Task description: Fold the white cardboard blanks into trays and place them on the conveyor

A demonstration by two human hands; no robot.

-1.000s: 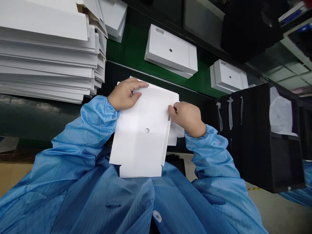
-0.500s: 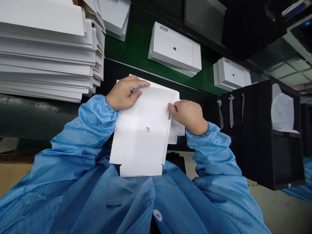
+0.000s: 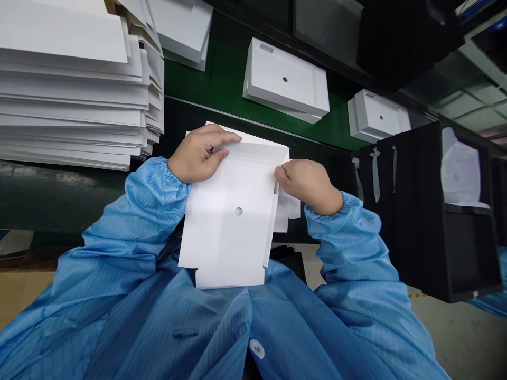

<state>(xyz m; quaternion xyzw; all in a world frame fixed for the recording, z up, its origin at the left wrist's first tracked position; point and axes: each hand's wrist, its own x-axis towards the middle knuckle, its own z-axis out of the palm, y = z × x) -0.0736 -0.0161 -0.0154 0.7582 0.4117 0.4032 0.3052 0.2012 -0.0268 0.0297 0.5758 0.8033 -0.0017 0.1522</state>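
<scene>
In front of my body is a white cardboard box blank (image 3: 233,237) with a small round hole in its middle and notched corners. Its far flap and right-hand flap are folded up. My left hand (image 3: 200,153) holds the blank at its far left corner, index finger along the far flap and thumb on the inner face. At the right-hand flap, close to the far corner, my right hand (image 3: 308,182) is closed with the thumb over the edge; its other fingertips are hidden. Another white blank (image 3: 285,214) shows partly underneath, on the right.
A tall stack of white cardboard blanks (image 3: 71,105) stands on the left. On the green surface beyond lie folded white trays (image 3: 287,92) and smaller-looking trays (image 3: 378,117). A black case (image 3: 420,211) with translucent strips stands at right. Part of another person's blue sleeve (image 3: 489,303) shows far right.
The view has shifted slightly. Both hands keep their places on the blank; the right hand's thumb has curled a little more over the flap's edge.
</scene>
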